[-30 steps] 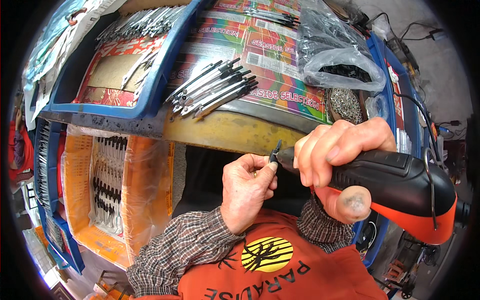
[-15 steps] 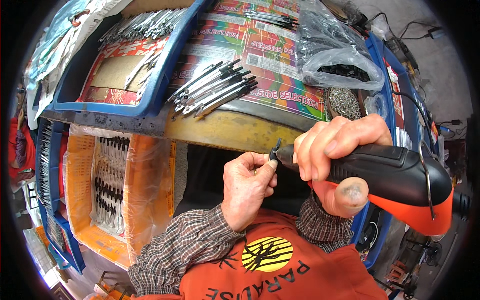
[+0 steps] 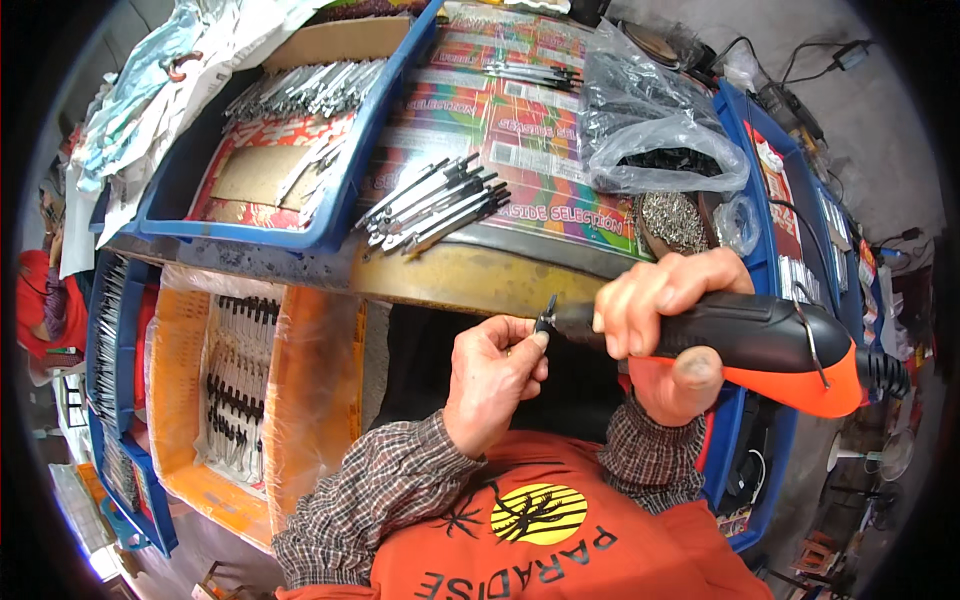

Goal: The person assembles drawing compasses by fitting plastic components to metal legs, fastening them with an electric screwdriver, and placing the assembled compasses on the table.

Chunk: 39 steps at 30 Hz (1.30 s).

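Here the left hand [image 3: 490, 375] covers the lower end of a small black piece [image 3: 544, 323], its details too tiny to read. The right hand [image 3: 665, 295] hides part of the black-and-orange tool [image 3: 765, 330]; whether the tool's tip touches that piece can't be told. Dark contents [image 3: 682, 162] blur together inside the clear bag [image 3: 650, 100], loose bits perhaps! Below, the red garment [image 3: 545, 568] runs off the bottom edge; far left, dark rim cuts into a co-worker [image 3: 36, 300].
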Tool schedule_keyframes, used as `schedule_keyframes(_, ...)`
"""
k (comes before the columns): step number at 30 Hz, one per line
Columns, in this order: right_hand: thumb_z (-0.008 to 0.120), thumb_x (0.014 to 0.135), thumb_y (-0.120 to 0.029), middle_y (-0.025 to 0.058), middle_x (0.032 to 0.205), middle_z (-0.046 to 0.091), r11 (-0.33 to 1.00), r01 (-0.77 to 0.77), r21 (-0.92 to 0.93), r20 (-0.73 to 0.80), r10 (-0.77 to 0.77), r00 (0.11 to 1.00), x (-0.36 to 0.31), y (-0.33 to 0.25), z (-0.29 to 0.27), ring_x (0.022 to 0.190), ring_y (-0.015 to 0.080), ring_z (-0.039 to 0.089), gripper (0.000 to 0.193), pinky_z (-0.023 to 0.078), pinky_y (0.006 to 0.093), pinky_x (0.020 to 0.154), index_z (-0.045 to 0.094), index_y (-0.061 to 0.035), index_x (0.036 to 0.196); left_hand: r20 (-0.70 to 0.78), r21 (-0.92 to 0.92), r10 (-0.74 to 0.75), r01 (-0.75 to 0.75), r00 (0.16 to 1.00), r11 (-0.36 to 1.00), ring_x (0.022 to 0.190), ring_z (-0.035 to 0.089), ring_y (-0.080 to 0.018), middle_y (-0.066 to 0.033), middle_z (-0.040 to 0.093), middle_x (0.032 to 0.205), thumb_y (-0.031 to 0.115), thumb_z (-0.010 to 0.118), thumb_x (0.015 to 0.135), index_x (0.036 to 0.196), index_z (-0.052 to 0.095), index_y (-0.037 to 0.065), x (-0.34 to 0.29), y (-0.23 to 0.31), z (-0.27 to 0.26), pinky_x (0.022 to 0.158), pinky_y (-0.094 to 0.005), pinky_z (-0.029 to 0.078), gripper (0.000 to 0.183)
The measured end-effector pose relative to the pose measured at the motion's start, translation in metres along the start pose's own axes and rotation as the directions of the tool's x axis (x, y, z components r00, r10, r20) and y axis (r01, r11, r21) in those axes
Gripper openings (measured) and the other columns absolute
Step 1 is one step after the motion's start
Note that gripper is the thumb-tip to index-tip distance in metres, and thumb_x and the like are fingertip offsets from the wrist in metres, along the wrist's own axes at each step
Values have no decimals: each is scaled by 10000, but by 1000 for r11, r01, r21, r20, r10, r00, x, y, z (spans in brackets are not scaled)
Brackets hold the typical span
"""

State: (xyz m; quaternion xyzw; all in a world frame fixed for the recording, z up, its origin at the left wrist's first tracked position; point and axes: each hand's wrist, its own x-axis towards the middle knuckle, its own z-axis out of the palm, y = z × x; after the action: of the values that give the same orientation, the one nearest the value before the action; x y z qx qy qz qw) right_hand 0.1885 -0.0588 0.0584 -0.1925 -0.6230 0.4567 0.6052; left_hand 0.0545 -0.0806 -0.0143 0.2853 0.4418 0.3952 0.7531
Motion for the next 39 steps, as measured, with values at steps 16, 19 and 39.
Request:
schedule_keyframes(16,727,678,-119,61,619,489,980,107,169,-248,-63,967,-6,-13,-22,531,147,493,349,438,301,514,449,-26,868,272,864,867,-504,417,-28,664,574,-244,-117,569,732,-45,630,700,827,584,8,33,53,-36,600,-303,451,145)
schedule_keyframes(19,716,689,-114,64,623,492,980,118,160,-236,-78,969,-5,-12,-25,536,147,493,338,441,300,527,446,-26,871,369,890,848,-407,381,-204,675,561,-267,-99,560,718,-24,634,692,830,590,36,43,55,-38,603,-349,448,156)
schedule_keyframes(39,738,701,-279,38,577,491,993,101,58,-319,-77,944,-1,-12,-46,496,158,506,401,438,308,512,441,-48,839,564,815,721,-410,403,-408,688,567,-287,-92,576,763,49,599,727,841,642,81,86,116,2,605,-379,450,126)
